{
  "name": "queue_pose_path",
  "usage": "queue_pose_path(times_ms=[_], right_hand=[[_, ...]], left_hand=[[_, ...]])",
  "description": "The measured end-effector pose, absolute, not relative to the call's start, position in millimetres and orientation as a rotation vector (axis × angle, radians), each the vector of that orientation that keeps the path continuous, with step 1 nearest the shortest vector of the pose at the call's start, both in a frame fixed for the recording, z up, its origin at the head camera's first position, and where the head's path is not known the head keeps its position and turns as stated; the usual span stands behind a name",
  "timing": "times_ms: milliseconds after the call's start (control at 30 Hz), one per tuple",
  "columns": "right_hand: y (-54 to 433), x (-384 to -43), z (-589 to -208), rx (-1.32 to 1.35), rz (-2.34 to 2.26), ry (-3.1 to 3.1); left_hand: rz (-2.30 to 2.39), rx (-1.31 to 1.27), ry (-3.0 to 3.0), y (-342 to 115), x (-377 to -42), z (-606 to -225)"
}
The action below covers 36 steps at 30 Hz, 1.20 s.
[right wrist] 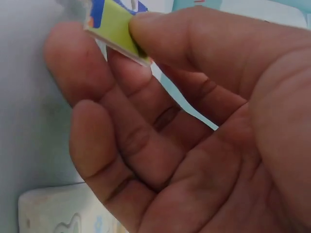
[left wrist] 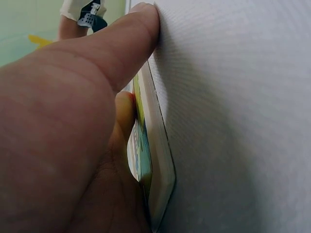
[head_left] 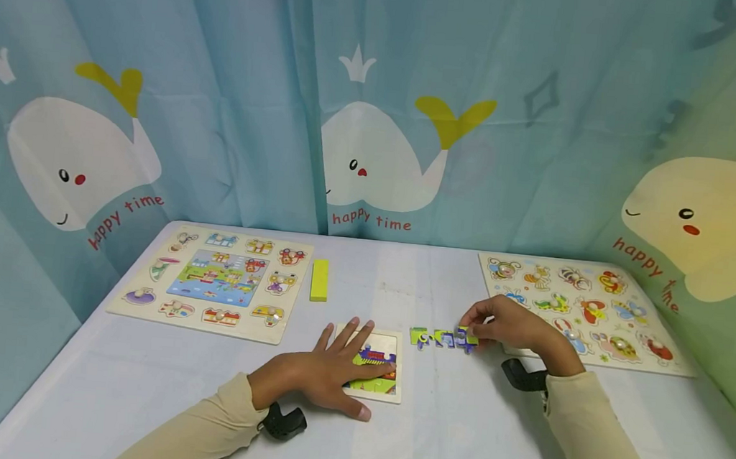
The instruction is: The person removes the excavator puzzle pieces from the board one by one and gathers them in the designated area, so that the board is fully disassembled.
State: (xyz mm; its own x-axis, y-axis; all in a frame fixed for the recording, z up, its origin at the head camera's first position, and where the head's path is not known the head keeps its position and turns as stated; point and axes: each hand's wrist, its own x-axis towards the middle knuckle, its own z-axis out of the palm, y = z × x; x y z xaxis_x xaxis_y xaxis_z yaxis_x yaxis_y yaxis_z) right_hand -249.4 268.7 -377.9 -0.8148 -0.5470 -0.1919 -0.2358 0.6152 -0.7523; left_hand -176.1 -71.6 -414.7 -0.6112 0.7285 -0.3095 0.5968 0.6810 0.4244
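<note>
My left hand (head_left: 327,374) rests with fingers spread on a small wooden jigsaw tray (head_left: 398,383). Fitted pieces in green, blue and orange show beside its fingers; the hand hides the tray's left part. In the left wrist view, the thumb (left wrist: 121,46) reaches past the tray's edge (left wrist: 160,179) onto the tablecloth. To the right of the tray, my right hand (head_left: 510,323) pinches a green-and-blue jigsaw piece (right wrist: 114,26) between thumb and fingers. Other loose jigsaw pieces (head_left: 419,336) lie in a row between the tray and that hand.
A vehicle peg puzzle board (head_left: 190,324) lies at the left, with a yellow block (head_left: 320,280) beside it. At the right lies an insect peg puzzle board (head_left: 648,331), partly behind my right hand. A blue whale-print curtain (head_left: 258,141) hangs behind the white table (head_left: 429,436).
</note>
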Motion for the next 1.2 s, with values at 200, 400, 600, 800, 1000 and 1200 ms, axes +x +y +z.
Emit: queue_pose_path(times_ms=[200,400,600,800,1000,1200], right_hand=[[265.7,-245.5,-378.4,-0.505,-0.99,2.498],[265.0,-243.5,-377.9,-0.43,-0.929,2.553],[262.6,-242.9,-380.7,-0.509,-0.814,2.637],[258.7,-241.5,-379.8,-0.549,-0.748,2.668],[254.5,-241.4,-374.2,-0.567,-0.673,2.765],[233.7,-242.6,-377.7,-0.59,-0.718,2.76]], left_hand=[[0.382,1.025,2.438,-72.0,-175.3,-414.4],[0.367,1.029,2.444,-70.6,-176.9,-411.0],[0.387,1.023,2.436,-70.5,-174.5,-410.2],[0.373,1.017,2.448,-71.6,-172.9,-410.1],[0.376,1.02,2.469,-71.7,-172.5,-411.4],[0.411,0.986,2.529,-69.2,-170.4,-412.9]])
